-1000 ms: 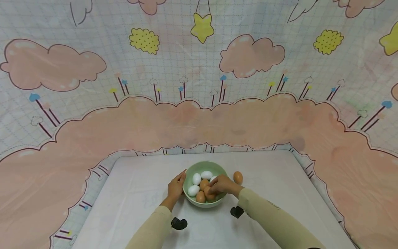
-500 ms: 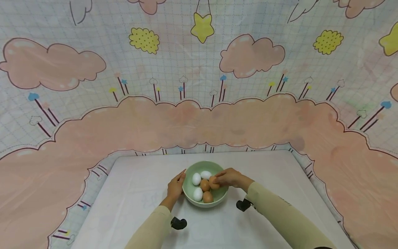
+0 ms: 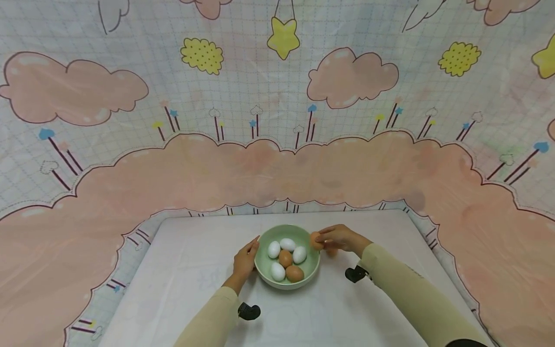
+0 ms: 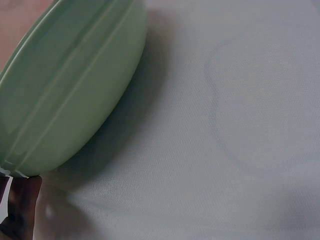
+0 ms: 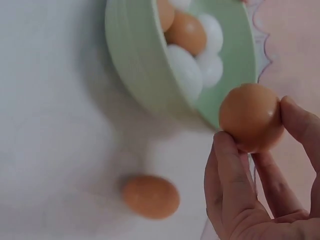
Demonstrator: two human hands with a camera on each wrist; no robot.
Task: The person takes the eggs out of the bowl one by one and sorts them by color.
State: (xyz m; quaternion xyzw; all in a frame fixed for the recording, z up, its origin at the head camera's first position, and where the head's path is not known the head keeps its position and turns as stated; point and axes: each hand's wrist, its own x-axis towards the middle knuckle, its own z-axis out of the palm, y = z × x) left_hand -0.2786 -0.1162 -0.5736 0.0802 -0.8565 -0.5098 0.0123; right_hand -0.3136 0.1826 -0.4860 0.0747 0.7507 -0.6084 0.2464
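Note:
A light green bowl (image 3: 287,285) holds several white eggs (image 3: 299,254) and two brown eggs (image 3: 295,274). My left hand (image 3: 244,261) grips the bowl's left side at the rim; in the left wrist view only a bit of its fingers (image 4: 22,202) shows, against the green wall. Above the bowl's right rim, my right hand (image 3: 340,237) pinches a brown egg (image 5: 251,117) between thumb and fingertips. Another brown egg (image 5: 151,196) lies on the table just right of the bowl, partly covered by the right hand in the head view.
The table (image 3: 195,270) has a white cover. Behind it hangs a patterned cloth (image 3: 277,173) with clouds and stars. Black wrist devices (image 3: 249,311) are strapped under both sleeves.
My right hand has lifted a brown egg out of the bowl, moving it right and up to the rim. Eggs left in the bowl have shifted slightly. The left hand stays put.

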